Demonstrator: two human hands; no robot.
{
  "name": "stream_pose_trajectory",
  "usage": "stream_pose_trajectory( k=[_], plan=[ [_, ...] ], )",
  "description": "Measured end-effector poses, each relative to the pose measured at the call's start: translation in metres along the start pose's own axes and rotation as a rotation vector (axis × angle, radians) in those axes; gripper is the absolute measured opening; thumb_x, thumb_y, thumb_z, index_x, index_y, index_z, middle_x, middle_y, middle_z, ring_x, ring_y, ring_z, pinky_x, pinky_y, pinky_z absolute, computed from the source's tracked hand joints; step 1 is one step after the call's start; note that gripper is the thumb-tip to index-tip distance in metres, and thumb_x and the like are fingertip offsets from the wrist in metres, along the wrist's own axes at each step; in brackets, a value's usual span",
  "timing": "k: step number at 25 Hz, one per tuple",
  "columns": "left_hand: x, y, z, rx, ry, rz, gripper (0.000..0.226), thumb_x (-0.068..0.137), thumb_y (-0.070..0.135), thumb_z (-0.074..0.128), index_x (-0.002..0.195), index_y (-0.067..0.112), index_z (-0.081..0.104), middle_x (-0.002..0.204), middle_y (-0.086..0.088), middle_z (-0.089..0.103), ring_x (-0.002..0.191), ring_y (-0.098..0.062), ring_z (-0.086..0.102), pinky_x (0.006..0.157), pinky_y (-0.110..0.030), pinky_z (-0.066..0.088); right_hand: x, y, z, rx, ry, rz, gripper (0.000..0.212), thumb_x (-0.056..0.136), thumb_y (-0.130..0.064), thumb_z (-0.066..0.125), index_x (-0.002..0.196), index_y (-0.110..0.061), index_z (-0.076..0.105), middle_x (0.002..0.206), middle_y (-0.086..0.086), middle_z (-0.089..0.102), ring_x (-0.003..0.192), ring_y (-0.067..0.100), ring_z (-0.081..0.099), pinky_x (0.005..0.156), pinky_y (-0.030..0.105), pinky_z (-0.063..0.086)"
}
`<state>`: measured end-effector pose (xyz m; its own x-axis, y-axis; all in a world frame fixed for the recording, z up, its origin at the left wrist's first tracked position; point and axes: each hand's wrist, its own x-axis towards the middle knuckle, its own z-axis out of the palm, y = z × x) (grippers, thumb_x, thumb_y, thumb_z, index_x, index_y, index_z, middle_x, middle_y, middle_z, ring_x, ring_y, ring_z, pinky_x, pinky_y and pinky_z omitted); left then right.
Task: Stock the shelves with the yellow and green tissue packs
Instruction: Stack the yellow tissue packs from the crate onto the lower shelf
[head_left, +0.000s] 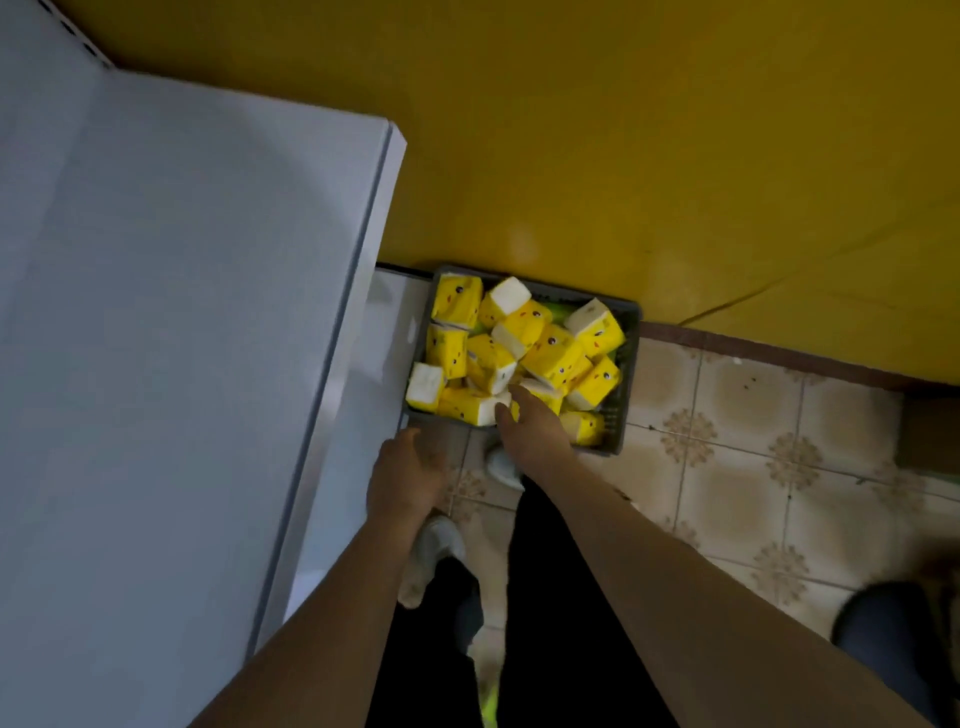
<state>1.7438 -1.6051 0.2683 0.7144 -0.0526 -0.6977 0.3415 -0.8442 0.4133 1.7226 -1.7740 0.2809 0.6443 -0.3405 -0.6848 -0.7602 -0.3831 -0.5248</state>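
- Many yellow tissue packs (550, 356) lie heaped in a dark crate (626, 358) on the tiled floor (737, 467), against the yellow wall (623, 130) and just beside the white shelf (182, 312).
- The right hand (530, 423) reaches into the near edge of the crate, its fingertips (503, 413) touching a pack at the front of the heap; the fingers look fairly straight, though whether they have closed on the pack is hard to tell.
- The left hand (405, 475) hangs outside the crate's near-left corner, close to the shelf edge, its fingers loosely bent and holding nothing.
- The right hand covers part of the front packs, and the crate's near rim is partly hidden behind it.
- Slivers of green (558, 312) show between the packs at the far side, too small to identify.
- The packs are bright yellow blocks with white ends and small dark and red cartoon marks, tumbled at mixed angles.
- The shelf's top surface is cut off at the left edge.
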Motion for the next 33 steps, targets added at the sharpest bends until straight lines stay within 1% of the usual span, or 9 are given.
stream_pose_trajectory(
  k=[6, 12, 15, 18, 21, 24, 26, 30, 33],
  plan=[
    [0.156, -0.058, 0.087, -0.13, 0.135, -0.175, 0.03, 0.095, 0.017, 0.049, 0.121, 0.003, 0.057, 0.116, -0.019, 0.06, 0.11, -0.036, 0.058, 0.091, -0.04, 0.047, 0.188, 0.037, 0.099, -0.23, -0.212, -0.172, 0.049, 0.1, -0.022, 0.048, 0.145, -0.007, 0.038, 0.146, 0.017, 0.043, 0.131, 0.031, 0.043, 0.098, 0.029, 0.033],
    [0.258, -0.1, 0.164, 0.078, 0.368, -0.07, 0.064, 0.081, 0.033, 0.067, 0.135, 0.011, 0.041, 0.126, -0.013, 0.043, 0.113, -0.034, 0.048, 0.084, -0.047, 0.051, 0.311, 0.058, 0.192, -0.434, -0.317, -0.349, 0.057, 0.1, -0.038, 0.045, 0.148, -0.012, 0.033, 0.149, 0.013, 0.038, 0.136, 0.03, 0.038, 0.106, 0.033, 0.033],
    [0.278, -0.112, 0.184, 0.064, 0.567, -0.04, 0.07, 0.074, 0.032, 0.075, 0.131, 0.009, 0.042, 0.122, -0.014, 0.046, 0.11, -0.033, 0.047, 0.086, -0.044, 0.043, 0.337, 0.065, 0.218, -0.468, -0.277, -0.438, 0.042, 0.1, -0.045, 0.04, 0.119, -0.011, 0.055, 0.126, 0.015, 0.057, 0.121, 0.03, 0.051, 0.101, 0.035, 0.04],
    [0.286, -0.117, 0.199, -0.074, 0.657, 0.024, 0.062, 0.073, 0.027, 0.074, 0.126, 0.009, 0.046, 0.117, -0.012, 0.047, 0.107, -0.03, 0.049, 0.086, -0.04, 0.042, 0.342, 0.06, 0.22, -0.6, -0.242, -0.496, 0.042, 0.103, -0.038, 0.035, 0.11, -0.004, 0.059, 0.115, 0.017, 0.06, 0.109, 0.028, 0.055, 0.086, 0.026, 0.039],
    [0.292, -0.115, 0.187, -0.146, 0.608, -0.004, 0.054, 0.074, 0.033, 0.073, 0.118, 0.011, 0.052, 0.114, -0.011, 0.045, 0.104, -0.029, 0.051, 0.079, -0.04, 0.048, 0.332, 0.039, 0.213, -0.729, -0.309, -0.498, 0.043, 0.104, -0.031, 0.033, 0.123, 0.0, 0.055, 0.125, 0.019, 0.057, 0.11, 0.03, 0.058, 0.088, 0.034, 0.049],
    [0.274, -0.108, 0.151, -0.225, 0.531, 0.014, 0.065, 0.07, 0.042, 0.077, 0.122, 0.014, 0.05, 0.114, -0.011, 0.044, 0.101, -0.03, 0.056, 0.079, -0.044, 0.053, 0.303, 0.001, 0.197, -0.764, -0.31, -0.466, 0.042, 0.102, -0.027, 0.037, 0.127, 0.003, 0.05, 0.127, 0.025, 0.055, 0.108, 0.035, 0.06, 0.084, 0.041, 0.054],
    [0.245, -0.105, 0.129, -0.293, 0.537, 0.034, 0.067, 0.067, 0.043, 0.078, 0.122, 0.018, 0.048, 0.112, -0.012, 0.049, 0.094, -0.028, 0.06, 0.073, -0.036, 0.052, 0.276, -0.017, 0.181, -0.668, -0.275, -0.497, 0.048, 0.103, -0.032, 0.032, 0.126, 0.006, 0.051, 0.127, 0.028, 0.055, 0.112, 0.038, 0.058, 0.096, 0.044, 0.049],
    [0.154, -0.112, 0.102, -0.375, 0.636, 0.071, 0.059, 0.071, 0.03, 0.079, 0.119, 0.018, 0.047, 0.101, -0.005, 0.057, 0.084, -0.019, 0.055, 0.055, -0.023, 0.039, 0.209, -0.03, 0.159, -0.408, -0.336, -0.507, 0.057, 0.1, -0.048, 0.038, 0.134, -0.005, 0.051, 0.137, 0.018, 0.053, 0.121, 0.036, 0.055, 0.097, 0.045, 0.049],
    [0.07, -0.131, 0.103, -0.391, 0.824, 0.147, 0.055, 0.071, 0.018, 0.078, 0.117, 0.022, 0.049, 0.109, -0.005, 0.053, 0.088, -0.02, 0.057, 0.065, -0.026, 0.05, 0.146, -0.02, 0.158, -0.264, -0.521, -0.387, 0.07, 0.092, -0.065, 0.041, 0.143, -0.018, 0.042, 0.148, 0.008, 0.041, 0.124, 0.037, 0.048, 0.099, 0.05, 0.047]
  ],
)
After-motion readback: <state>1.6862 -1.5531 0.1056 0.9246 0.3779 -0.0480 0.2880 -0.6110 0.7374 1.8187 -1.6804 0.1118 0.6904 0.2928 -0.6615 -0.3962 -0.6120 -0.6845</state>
